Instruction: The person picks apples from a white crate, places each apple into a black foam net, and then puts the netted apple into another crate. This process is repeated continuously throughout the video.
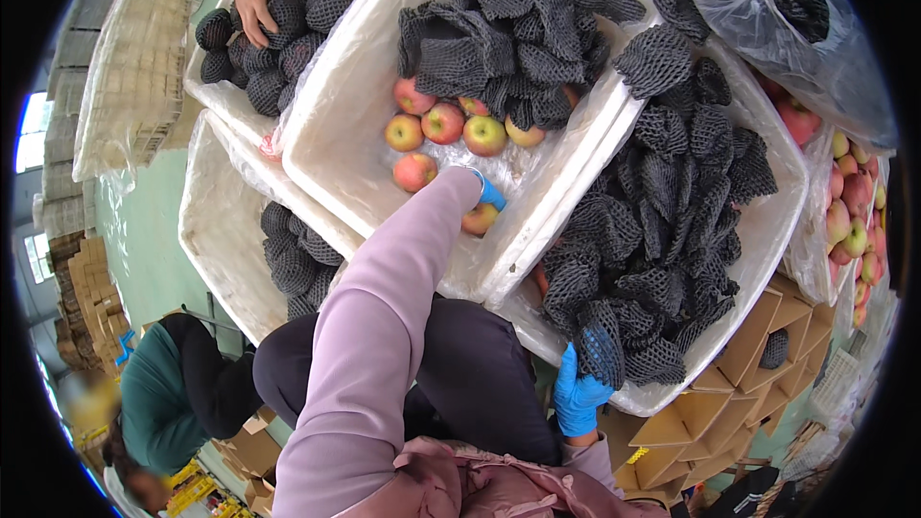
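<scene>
My left hand (492, 194), in a blue glove, reaches into a white plastic-lined bin (338, 137) and touches an apple (478, 219) at the bin's near end. The forearm sleeve hides most of its fingers, so its grip is unclear. Other red-yellow apples (442, 123) lie farther in, below a heap of black foam net sleeves (496, 50). In the lower right, my right hand (579, 396), also gloved in blue, holds a black foam net sleeve (603, 345); blue fingers show through its mesh. This sleeve is at the near edge of a second bin (781, 223) full of similar sleeves.
Another person's bare hand (257, 7) rests on net-wrapped fruit (277, 61) in the upper-left bin. Below it, another bin (223, 230) holds wrapped fruit. Cardboard dividers (727, 388) and bagged apples (853, 216) are at right. A person in green (155, 396) bends at lower left.
</scene>
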The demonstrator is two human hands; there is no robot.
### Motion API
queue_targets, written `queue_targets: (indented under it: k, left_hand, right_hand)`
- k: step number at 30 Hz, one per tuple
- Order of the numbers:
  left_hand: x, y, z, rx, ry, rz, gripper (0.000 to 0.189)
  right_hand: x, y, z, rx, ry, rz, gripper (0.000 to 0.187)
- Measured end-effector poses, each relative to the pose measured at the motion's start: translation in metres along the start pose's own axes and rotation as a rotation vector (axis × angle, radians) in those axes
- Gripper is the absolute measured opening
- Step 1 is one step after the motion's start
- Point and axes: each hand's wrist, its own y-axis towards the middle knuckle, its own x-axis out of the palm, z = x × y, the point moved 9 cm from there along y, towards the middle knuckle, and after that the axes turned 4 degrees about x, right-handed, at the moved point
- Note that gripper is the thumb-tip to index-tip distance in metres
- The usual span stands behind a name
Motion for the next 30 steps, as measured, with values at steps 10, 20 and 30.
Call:
queue_targets:
  k: [10,20,30]
  left_hand:
    - [-0.071,-0.152,-0.016,0.780,-1.642,0.066,0.063]
    - [0.061,-0.375,0.033,1.500,-1.665,0.276,0.063]
    - [0.159,-0.476,0.026,1.405,-1.310,1.360,0.068]
  right_hand:
    - [0.001,-0.005,0.008,-0.012,0.018,0.105,0.039]
    - [-0.068,-0.018,-0.049,0.111,0.611,0.041,0.054]
    - [-0.079,-0.052,-0.167,-0.190,1.029,-0.260,0.080]
